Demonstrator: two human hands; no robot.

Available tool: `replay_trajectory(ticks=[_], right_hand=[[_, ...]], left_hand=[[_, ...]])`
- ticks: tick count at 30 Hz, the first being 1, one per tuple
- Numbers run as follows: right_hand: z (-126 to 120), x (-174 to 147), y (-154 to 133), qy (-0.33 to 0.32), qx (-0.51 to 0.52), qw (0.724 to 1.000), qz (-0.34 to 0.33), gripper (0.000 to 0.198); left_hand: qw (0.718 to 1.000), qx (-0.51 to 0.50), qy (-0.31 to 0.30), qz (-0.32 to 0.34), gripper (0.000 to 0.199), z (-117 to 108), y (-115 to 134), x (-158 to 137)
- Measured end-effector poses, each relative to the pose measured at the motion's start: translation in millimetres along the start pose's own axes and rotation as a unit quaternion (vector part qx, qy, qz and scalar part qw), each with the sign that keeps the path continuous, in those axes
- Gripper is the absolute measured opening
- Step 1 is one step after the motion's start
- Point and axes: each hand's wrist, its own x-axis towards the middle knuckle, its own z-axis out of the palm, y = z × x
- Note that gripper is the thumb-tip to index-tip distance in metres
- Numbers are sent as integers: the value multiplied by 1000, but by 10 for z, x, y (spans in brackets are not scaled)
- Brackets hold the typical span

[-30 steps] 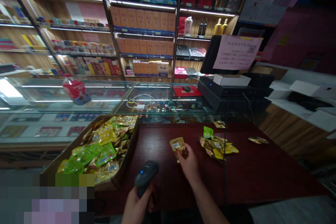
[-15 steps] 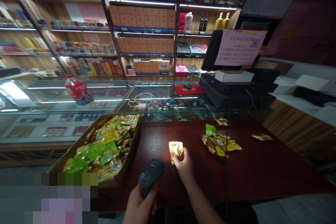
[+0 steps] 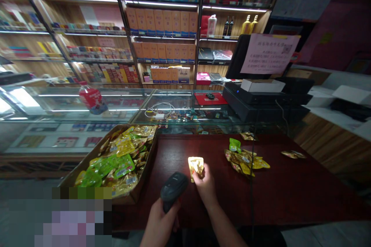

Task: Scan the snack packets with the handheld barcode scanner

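Note:
Wrapped around the grip of a dark barcode scanner point(image 3: 174, 186) is my left hand point(image 3: 162, 216), low in the middle of the view. The scanner's head points toward a small gold snack packet point(image 3: 196, 165), which is brightly lit. My right hand point(image 3: 205, 185) pinches that packet by its right side, over the dark red table. To the left stands a cardboard box point(image 3: 131, 197) full of gold, yellow and green packets point(image 3: 125, 165). A loose pile of similar packets point(image 3: 245, 160) lies on the table to the right of my right hand.
The dark red table point(image 3: 278, 189) meets a glass counter point(image 3: 185, 123) bearing a white cable point(image 3: 159, 116), a red mouse pad point(image 3: 220, 101) and a red-labelled bottle point(image 3: 93, 99). A monitor point(image 3: 236, 56) stands back right. A thin dark cord point(image 3: 252, 200) hangs across the view at right.
The view has shifted slightly, so most things sit a little further right. My left hand and the scanner have come slightly closer to the gold packet. Both hands keep their hold.

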Motion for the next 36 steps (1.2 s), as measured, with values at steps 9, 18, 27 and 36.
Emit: replay_trajectory(ticks=[9, 18, 27, 36], right_hand=[[-2, 2, 21, 10, -13, 1000, -19, 38], [19, -7, -35, -17, 7, 1000, 23, 33], [5, 6, -17, -16, -10, 1000, 15, 35], [-8, -7, -81, -9, -8, 1000, 13, 31]], left_hand=[[999, -24, 17, -16, 33, 94, 62, 35], [999, -16, 22, -21, 41, 122, 77, 71], [999, -25, 12, -33, 38, 159, 27, 123], [999, -21, -3, -45, 35, 170, 16, 171]])
